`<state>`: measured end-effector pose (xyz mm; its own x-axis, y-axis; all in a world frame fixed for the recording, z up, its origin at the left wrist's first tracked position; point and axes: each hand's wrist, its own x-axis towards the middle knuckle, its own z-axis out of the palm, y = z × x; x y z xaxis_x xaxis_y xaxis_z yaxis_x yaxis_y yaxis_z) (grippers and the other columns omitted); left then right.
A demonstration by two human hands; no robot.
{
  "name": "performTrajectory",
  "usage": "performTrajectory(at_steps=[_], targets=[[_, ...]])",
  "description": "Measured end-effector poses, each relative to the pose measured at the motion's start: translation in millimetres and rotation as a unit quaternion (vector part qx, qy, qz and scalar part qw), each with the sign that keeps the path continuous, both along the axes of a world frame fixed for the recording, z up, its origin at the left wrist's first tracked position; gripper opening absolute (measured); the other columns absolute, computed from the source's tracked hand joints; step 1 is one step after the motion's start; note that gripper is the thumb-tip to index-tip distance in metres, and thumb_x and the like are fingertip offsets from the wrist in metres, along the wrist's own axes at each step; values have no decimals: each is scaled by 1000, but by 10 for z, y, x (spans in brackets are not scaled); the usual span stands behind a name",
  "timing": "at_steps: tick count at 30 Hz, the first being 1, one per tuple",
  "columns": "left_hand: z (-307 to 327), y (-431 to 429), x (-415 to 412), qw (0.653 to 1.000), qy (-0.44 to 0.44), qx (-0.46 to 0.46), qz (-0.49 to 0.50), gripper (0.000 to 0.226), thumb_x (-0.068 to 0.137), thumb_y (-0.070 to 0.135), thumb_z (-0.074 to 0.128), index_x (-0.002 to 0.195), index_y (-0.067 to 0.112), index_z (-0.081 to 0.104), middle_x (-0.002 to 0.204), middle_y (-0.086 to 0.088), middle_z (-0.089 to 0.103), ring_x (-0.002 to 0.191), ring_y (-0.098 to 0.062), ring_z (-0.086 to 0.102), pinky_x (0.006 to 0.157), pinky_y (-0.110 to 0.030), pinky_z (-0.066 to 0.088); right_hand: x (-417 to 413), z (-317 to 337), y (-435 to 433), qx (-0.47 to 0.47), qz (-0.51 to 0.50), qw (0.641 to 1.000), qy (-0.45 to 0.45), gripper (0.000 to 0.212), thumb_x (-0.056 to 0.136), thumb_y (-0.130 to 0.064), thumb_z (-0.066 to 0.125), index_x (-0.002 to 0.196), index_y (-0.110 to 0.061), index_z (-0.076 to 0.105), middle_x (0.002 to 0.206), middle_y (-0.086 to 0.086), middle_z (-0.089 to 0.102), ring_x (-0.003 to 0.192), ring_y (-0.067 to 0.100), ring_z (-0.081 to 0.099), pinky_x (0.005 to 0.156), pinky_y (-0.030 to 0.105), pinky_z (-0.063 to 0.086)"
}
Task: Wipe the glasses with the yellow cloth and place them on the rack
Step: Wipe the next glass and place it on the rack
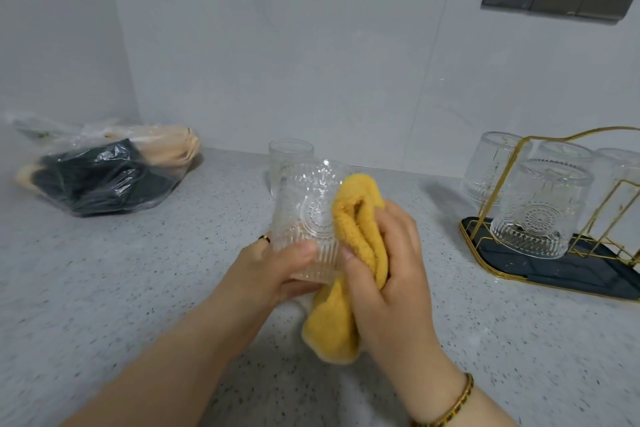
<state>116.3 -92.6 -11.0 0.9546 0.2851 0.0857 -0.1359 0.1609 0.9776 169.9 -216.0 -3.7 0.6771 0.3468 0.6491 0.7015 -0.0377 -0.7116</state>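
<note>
The step in hand is the wiping of one glass, judged from how the hands lie. The left hand [287, 267] holds an embossed glass tumbler [304, 215] above the speckled grey countertop [138, 288], its thumb and fingers curled round the ribbed lower part, mouth up and leaning slightly away. The right hand [391, 270] has its fingers clamped round a bunched yellow cloth [360, 236], which is pressed against the tumbler's right side, with a loose end hanging below the hand. The inside of the tumbler does not look to have cloth in it, so the wipe is probably only on the outer wall. The next move likely calls for turning the glass in the left hand so the cloth reaches the rest of the wall and the rim. It must then be carried to the right and inverted onto the gold wire rack [571, 269], where free pegs are hard to make out. By count there are six glasses in view. One is in the hands, and one upright tumbler [291, 152] stands on the counter just behind it, apparently not yet wiped. Four are upside down on the rack: a front glass [540, 208], a back-left glass [491, 166], a back-middle glass [564, 151] and an edge glass [620, 163] cut off by the frame. There is one cloth and one rack, and one clear plastic bag [104, 173] of dark and beige items lies well apart at the left.
</note>
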Motion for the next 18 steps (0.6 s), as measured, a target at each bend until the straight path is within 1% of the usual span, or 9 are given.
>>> performTrajectory(at_steps=[2, 4, 6, 7, 10, 12, 14, 16, 18], targets=[[-21, -51, -3, 1000, -3, -4, -14, 75, 49, 44, 65, 114, 8, 58, 104, -9, 72, 96, -22, 69, 83, -34, 56, 49, 56, -36, 30, 2, 999, 23, 30, 71, -44, 45, 101, -45, 43, 119, -2, 52, 106, -2, 47, 86, 5, 37], [-25, -75, -4, 999, -13, -28, -31, 70, 49, 41, 64, 110, 7, 59, 98, -8, 74, 91, -21, 70, 75, -28, 57, 87, 83, -73, 66, 20, 995, 75, 21, 72, -41, 54, 92, -42, 50, 95, -13, 60, 87, 0, 54, 75, 11, 44], [-21, -77, -4, 997, -26, -64, -38, 66, 51, 39, 64, 108, 6, 60, 97, -11, 73, 88, -22, 71, 72, -27, 57, 99, 78, -82, 79, 47, 985, 143, 6, 81, -29, 57, 83, -33, 53, 76, -11, 59, 67, -2, 54, 61, 11, 44], [-22, -66, -3, 995, -30, -84, -34, 64, 50, 39, 65, 106, 7, 62, 97, -12, 73, 87, -23, 71, 71, -28, 58, 93, 65, -69, 71, 59, 981, 173, 8, 86, -23, 56, 80, -28, 52, 72, -8, 58, 63, 1, 52, 59, 14, 44], [-38, -13, 24, 992, -28, -120, -9, 64, 47, 41, 68, 104, 10, 64, 99, -13, 73, 88, -24, 71, 73, -30, 59, 49, 34, -26, 39, 73, 974, 210, 9, 84, -15, 56, 77, -20, 52, 72, -3, 54, 62, 2, 50, 57, 16, 43], [-37, 36, 36, 991, -26, -128, 1, 76, 41, 40, 79, 109, 9, 62, 105, -13, 71, 94, -25, 69, 78, -33, 58, -5, 0, -8, 28, 63, 986, 151, 13, 78, -14, 58, 77, -25, 52, 80, -6, 54, 69, -1, 50, 61, 11, 42], [-25, 65, 35, 994, -32, -106, -8, 93, 36, 52, 85, 114, 7, 61, 112, -15, 68, 102, -27, 66, 84, -35, 56, -53, -2, 9, 10, 55, 995, 79, 20, 65, -26, 53, 83, -35, 52, 98, -10, 54, 89, -1, 52, 73, 10, 43], [-27, 56, 28, 994, -51, -87, -29, 86, 40, 56, 83, 111, 10, 66, 113, -15, 68, 103, -27, 66, 83, -33, 56, -53, 18, 2, 24, 57, 995, 79, 27, 61, -32, 51, 88, -37, 50, 103, -11, 54, 95, 0, 53, 77, 12, 44], [-33, 9, 13, 992, -64, -91, -53, 73, 40, 55, 84, 101, 17, 71, 107, -10, 71, 96, -23, 69, 76, -28, 56, -11, 47, -19, 63, 63, 986, 141, 25, 65, -29, 56, 88, -34, 49, 87, -16, 58, 79, -2, 55, 68, 11, 46]])
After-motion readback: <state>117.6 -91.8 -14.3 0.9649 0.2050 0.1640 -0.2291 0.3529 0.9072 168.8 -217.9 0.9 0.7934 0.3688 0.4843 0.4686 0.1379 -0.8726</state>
